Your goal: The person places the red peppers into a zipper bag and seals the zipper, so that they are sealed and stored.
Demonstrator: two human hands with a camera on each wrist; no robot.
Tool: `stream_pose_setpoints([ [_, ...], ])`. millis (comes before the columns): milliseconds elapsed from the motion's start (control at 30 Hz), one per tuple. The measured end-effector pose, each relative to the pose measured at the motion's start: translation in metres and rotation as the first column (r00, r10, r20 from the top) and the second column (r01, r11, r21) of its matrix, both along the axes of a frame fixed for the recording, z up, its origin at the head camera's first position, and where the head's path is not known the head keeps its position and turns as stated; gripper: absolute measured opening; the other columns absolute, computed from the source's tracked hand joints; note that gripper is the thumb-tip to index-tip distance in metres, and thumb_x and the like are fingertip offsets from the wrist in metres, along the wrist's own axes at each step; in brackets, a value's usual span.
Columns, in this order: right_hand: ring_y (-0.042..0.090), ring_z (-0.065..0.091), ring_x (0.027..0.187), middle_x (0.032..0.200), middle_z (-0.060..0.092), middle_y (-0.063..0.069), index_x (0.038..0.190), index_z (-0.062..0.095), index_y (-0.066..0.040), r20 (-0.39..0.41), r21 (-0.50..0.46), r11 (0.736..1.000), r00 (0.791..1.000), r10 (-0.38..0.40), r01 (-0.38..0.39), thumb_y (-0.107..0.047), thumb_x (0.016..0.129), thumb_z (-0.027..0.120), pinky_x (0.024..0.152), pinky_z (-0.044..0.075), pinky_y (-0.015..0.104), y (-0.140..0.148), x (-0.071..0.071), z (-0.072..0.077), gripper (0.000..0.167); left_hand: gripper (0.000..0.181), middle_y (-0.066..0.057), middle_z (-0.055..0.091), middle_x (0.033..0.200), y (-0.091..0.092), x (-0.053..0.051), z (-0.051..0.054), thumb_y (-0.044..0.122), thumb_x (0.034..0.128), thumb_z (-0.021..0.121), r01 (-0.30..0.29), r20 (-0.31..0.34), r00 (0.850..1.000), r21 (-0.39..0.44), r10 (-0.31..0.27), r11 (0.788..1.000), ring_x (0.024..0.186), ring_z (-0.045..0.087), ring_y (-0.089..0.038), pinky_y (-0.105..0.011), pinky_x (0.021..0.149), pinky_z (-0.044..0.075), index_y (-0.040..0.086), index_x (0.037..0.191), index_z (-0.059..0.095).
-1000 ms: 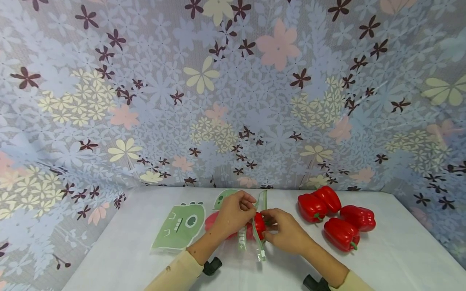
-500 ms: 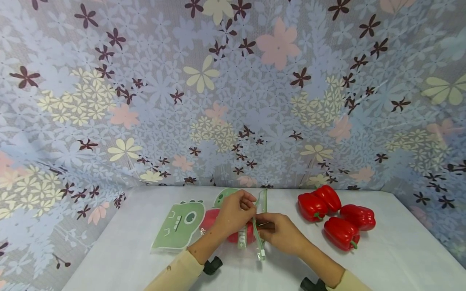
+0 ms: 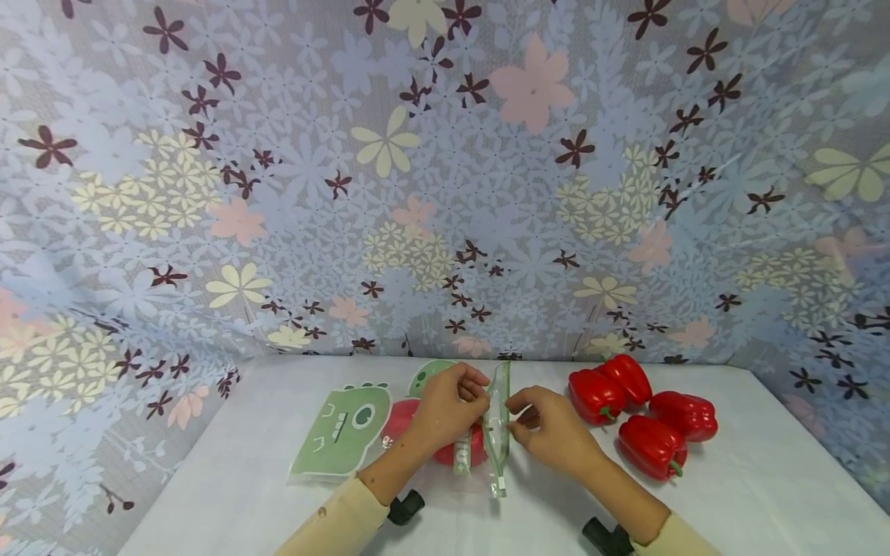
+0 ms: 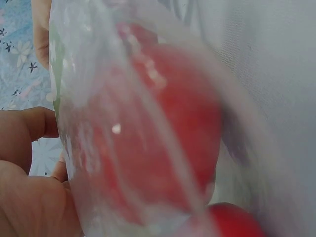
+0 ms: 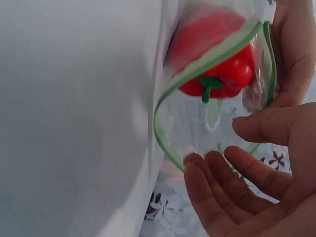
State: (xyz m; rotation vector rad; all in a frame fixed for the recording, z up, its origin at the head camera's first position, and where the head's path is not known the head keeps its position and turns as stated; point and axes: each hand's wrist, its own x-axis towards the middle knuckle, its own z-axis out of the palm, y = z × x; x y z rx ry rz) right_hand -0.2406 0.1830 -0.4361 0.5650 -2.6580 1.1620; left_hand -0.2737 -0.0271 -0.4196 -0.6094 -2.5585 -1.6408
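Drawing the right hand back from the bag, loosely spread and empty; gripping the opening's edge with the left hand; showing a pepper inside, stem toward the opening; probably best keeping everything wide, steady, never tugging.

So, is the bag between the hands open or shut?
The bag is open: the right wrist view shows its mouth gaping, a red pepper inside.

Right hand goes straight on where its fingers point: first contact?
Probably the green mouth edge of the open zip bag. The right hand's fingers look so close that touching is unclear. Beyond it: red bell pepper inside.
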Motion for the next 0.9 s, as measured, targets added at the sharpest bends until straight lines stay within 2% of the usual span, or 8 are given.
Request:
stream_pose_setpoints([
  [133,0.020,0.073,0.089,0.104,0.074,0.010,0.108,0.075,-0.003,-0.061,0.064,0.994,0.995,-0.080,0.084,-0.002,0.087,0.082,0.082,0.063,0.040,0.004,-0.003,0.002,0.022,0.018,0.002,0.068,0.089,0.000,0.000,0.000,0.004,0.0923,0.072,-0.004,0.000,1.000,0.007,0.004,1.000,0.076,0.066,-0.012,-0.025,0.063,0.056,0.007,0.110,0.072],
  [367,0.027,0.070,0.097,0.108,0.073,0.008,0.111,0.075,-0.005,-0.181,0.164,0.963,0.966,-0.186,0.216,-0.009,0.084,0.087,0.086,0.062,0.048,0.016,-0.004,0.010,0.030,0.016,0.001,0.068,0.091,-0.001,0.000,0.001,0.005,0.0959,0.072,-0.002,-0.004,1.000,0.007,0.002,1.000,0.078,0.066,-0.010,-0.023,0.063,0.056,0.007,0.112,0.070],
  [667,0.033,0.068,0.096,0.111,0.073,0.015,0.113,0.074,-0.001,-0.249,0.184,0.937,0.937,-0.247,0.296,-0.009,0.082,0.087,0.085,0.061,0.053,0.037,-0.009,0.020,0.034,0.019,0.002,0.069,0.092,-0.004,-0.001,0.001,0.005,0.0957,0.074,0.009,-0.013,1.000,-0.009,-0.009,1.000,0.080,0.067,-0.010,-0.022,0.067,0.056,0.006,0.114,0.072],
  [900,0.040,0.067,0.108,0.121,0.070,0.021,0.119,0.073,0.000,-0.215,0.213,0.916,0.931,-0.295,0.339,-0.012,0.083,0.086,0.088,0.060,0.060,0.047,-0.010,0.025,0.041,0.021,0.003,0.068,0.093,-0.004,-0.002,0.000,0.006,0.0967,0.074,-0.011,-0.004,1.000,-0.009,0.011,1.000,0.083,0.068,-0.010,-0.021,0.067,0.056,0.008,0.118,0.074],
])
